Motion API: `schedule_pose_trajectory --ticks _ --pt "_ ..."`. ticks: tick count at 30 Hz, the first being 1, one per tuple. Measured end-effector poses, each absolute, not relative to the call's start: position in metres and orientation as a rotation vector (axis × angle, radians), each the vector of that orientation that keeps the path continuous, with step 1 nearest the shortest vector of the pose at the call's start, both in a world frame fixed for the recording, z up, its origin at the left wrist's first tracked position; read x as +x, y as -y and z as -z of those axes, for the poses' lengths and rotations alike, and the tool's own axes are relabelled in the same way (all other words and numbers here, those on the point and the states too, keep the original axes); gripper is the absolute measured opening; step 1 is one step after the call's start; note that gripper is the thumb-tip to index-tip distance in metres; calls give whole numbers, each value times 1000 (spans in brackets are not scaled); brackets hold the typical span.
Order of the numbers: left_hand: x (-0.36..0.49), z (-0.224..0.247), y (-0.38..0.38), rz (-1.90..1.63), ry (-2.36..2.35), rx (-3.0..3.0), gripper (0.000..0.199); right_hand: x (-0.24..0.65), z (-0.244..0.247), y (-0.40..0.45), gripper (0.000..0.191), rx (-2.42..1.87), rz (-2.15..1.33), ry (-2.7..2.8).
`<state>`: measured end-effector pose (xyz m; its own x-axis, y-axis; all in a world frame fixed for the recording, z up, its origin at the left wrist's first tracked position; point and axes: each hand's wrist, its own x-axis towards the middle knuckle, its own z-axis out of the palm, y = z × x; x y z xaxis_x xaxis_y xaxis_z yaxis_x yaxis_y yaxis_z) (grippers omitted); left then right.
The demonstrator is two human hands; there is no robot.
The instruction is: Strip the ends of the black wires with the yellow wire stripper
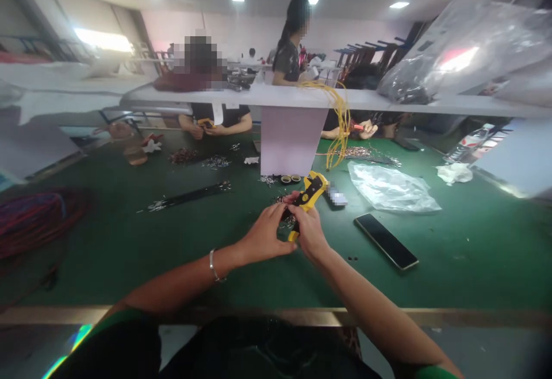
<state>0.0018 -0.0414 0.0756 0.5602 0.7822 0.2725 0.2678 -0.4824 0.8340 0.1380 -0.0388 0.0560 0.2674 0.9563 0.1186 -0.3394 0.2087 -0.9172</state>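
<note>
No readable text, labels, numbers or signs in view.

A phone [386, 241] lies right of the crimper [311, 195] on the mat [129, 235].

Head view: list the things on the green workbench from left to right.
Red-and-blue wire coil, black strip of metal terminals, yellow-and-black crimping tool, black smartphone, crumpled white plastic

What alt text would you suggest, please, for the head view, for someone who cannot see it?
The person's right hand grips yellow-and-black crimping pliers beside the left hand above a green workbench mat, near scattered metal terminals and a black smartphone.
</note>
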Motion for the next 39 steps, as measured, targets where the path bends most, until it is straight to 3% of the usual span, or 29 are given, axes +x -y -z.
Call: schedule_pose_trajectory --ticks 7,12,23,26,30,34,39 --pt "1 -65 41 -745 -739 1765 89 118 -47 44 38 -1148 -872 1147" --pt "-7 -49 43 -815 -677 1669 75 107 -47 51 39 -1176 -798 1243" --pt "-20 -54 53 -893 -707 1268 70 108 -57 64 62 -1133 -627 1562" --pt "-32 -60 48 -855 -711 1051 62 136 -40 61 64 -1195 -447 1590" --pt "-52 -62 32 -896 -725 963 65 191 1 46 69 -1511 -304 1508" --pt "-64 -59 21 -854 -798 955 56 223 34 26 75 -1790 -319 1449" --pt "-65 -50 13 -784 -808 956 64 211 46 -6 76 -1809 -356 1457"
